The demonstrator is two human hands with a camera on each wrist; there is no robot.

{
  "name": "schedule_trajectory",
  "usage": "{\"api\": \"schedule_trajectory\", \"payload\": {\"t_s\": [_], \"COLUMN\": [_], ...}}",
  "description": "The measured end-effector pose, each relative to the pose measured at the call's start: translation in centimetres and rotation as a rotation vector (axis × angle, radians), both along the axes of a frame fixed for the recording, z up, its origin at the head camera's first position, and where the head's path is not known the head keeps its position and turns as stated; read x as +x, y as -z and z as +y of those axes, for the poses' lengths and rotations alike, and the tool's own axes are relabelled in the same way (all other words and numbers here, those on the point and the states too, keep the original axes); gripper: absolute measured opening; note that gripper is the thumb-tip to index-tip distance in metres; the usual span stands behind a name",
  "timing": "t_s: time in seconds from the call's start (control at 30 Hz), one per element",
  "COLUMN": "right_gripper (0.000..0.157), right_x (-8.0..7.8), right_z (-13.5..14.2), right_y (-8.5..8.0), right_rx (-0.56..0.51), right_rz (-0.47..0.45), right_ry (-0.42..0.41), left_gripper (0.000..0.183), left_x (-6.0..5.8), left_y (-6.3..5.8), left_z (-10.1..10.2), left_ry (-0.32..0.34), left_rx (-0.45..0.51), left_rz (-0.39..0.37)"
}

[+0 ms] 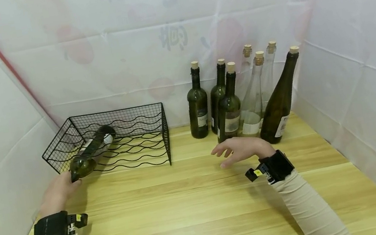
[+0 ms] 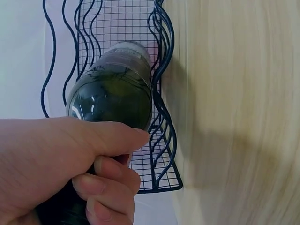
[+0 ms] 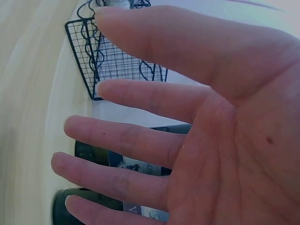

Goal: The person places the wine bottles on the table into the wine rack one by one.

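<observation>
My left hand (image 1: 58,192) grips the neck of a dark green wine bottle (image 1: 92,150) that lies slanted in a black wire rack (image 1: 143,144). In the left wrist view the fingers curl round the neck, and the bottle's body (image 2: 112,93) points away between the rack's wavy bars (image 2: 161,84). My right hand (image 1: 240,149) hovers over the table with its fingers spread and nothing in them. Just behind it stands a green bottle with a label (image 1: 230,116). The right wrist view shows the bare palm (image 3: 253,140), with bottles partly hidden behind the fingers.
More corked bottles stand at the back right: a dark one (image 1: 197,111) on the left, several clear ones (image 1: 251,100), and a tall brown-green one (image 1: 281,103) tilted at the right. White cloth walls (image 1: 118,62) enclose the wooden table (image 1: 174,212) at the back and sides.
</observation>
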State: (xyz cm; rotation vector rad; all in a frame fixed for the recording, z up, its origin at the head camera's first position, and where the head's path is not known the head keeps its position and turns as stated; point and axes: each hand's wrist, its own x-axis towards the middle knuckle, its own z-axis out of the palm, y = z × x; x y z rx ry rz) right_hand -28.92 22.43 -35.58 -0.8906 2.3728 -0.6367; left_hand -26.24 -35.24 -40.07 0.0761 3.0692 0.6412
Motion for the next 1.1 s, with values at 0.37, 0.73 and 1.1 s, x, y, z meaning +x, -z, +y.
{"api": "schedule_trajectory", "payload": {"t_s": [0.37, 0.73, 1.1], "right_gripper": [0.062, 0.061, 0.063], "right_x": [0.1, 0.7, 1.1], "right_z": [0.0, 0.0, 0.0], "right_y": [0.4, 0.2, 0.6], "right_rx": [0.002, -0.013, -0.018], "right_rz": [0.008, 0.005, 0.003], "right_ry": [0.003, 0.007, 0.0], "left_gripper": [0.03, 0.025, 0.028], "left_x": [0.2, 0.4, 0.5], "left_y": [0.6, 1.3, 2.5], "left_z": [-0.7, -1.0, -1.2], "left_ry": [-0.043, -0.091, -0.106], "left_rx": [0.0, 0.007, -0.005], "left_rz": [0.016, -0.024, 0.013]}}
